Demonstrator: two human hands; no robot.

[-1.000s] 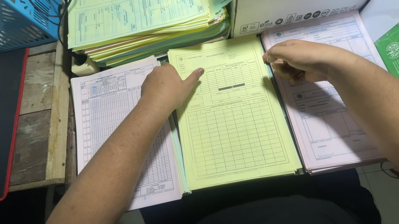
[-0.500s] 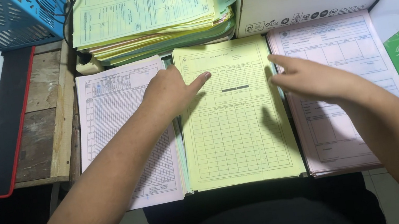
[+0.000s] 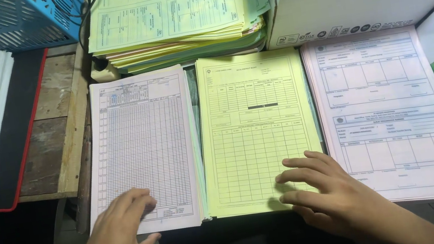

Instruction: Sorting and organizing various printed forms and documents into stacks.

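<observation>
Three stacks of forms are laid side by side for sorting: the white gridded stack (image 3: 144, 149) is steadied by the open, flat left hand (image 3: 123, 220), the yellow stack (image 3: 254, 128) by the spread, empty right hand (image 3: 322, 189), beside the pink-white stack (image 3: 391, 114).

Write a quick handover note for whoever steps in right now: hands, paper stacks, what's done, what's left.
Left hand: flat on the lower edge of the white form stack, holding nothing.
Right hand: fingers spread on the lower right of the yellow form stack, holding nothing.
Pink form stack lies untouched at right.
Done: three stacks lie side by side.
Left: no sheet is lifted yet.
</observation>
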